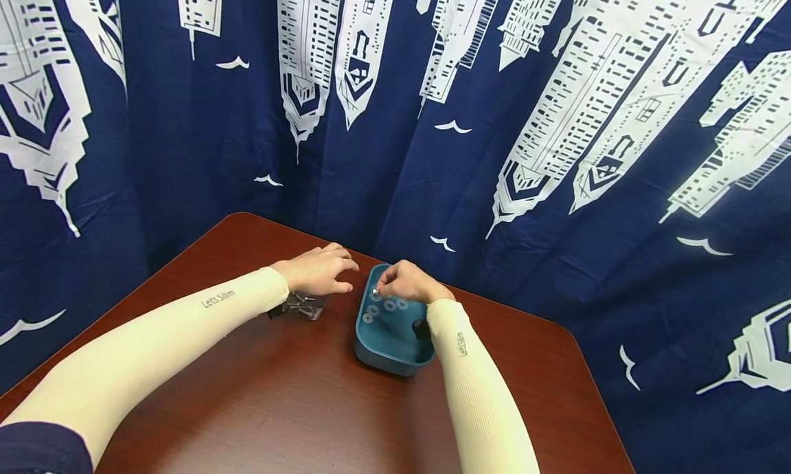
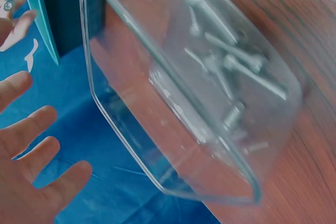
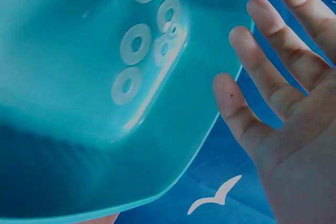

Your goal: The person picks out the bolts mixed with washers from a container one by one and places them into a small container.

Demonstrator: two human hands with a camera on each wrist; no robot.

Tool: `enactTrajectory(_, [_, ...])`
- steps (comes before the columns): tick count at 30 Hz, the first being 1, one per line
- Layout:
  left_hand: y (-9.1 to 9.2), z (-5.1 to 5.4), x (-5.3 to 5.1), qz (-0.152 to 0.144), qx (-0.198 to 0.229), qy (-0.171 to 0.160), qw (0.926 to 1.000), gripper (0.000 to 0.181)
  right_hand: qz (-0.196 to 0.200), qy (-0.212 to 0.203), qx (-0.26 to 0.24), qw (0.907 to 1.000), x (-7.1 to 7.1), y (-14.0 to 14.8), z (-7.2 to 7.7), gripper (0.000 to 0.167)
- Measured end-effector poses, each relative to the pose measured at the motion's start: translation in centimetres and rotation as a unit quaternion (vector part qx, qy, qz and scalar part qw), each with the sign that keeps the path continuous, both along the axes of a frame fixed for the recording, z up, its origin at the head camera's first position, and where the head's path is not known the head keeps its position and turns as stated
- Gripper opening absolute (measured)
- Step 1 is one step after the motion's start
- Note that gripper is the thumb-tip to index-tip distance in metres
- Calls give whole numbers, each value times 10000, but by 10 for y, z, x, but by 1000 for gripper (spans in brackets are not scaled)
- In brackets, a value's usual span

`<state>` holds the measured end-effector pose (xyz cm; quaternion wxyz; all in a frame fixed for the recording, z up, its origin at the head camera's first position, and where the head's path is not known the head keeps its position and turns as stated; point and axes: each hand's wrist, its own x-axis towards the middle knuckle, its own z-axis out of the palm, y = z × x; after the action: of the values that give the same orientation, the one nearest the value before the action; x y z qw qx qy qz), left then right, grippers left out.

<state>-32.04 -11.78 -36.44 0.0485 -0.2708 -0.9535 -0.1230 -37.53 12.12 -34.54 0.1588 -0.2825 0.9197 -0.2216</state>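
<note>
My right hand (image 1: pixel 408 281) reaches over the far end of a blue-green tray (image 1: pixel 386 361) and pinches a small shiny metal fastener (image 2: pixel 8 5) between thumb and fingertips. Its exact kind is too small to tell. Several pale flat washers (image 3: pixel 126 86) lie on the tray floor, with a smaller ring among them. To the left, my left hand (image 1: pixel 318 270) hovers with spread fingers, touching nothing. Below its wrist is a clear plastic box (image 1: pixel 317 310), partly hidden by the sleeve in the head view. Loose metal screws (image 2: pixel 212 14) lie inside this box.
Both containers stand on a dark red-brown wooden table (image 1: pixel 296 405), near its far edge. Behind it hangs a navy curtain (image 1: pixel 395 151) with white buildings and birds. A black strap piece (image 1: pixel 421 329) sits under the right wrist.
</note>
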Motion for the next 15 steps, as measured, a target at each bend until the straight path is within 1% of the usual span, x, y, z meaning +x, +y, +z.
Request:
enactTrajectory(5, [-13,3,1,28,15,122,9999,46,76,-83,-145,9998,0,-10,5,15])
enactTrajectory(8, [-20,4,2,98,24,122,9999,45,113,-137,-244,9995,0,-16,7,13])
enactTrajectory(11, [-27,4,2,159,44,109,9998,45,149,-117,-291,9994,0,-21,9,10])
enactTrajectory(15, [-36,4,3,226,72,110,9997,46,204,-57,-331,9992,-1,-29,9,11])
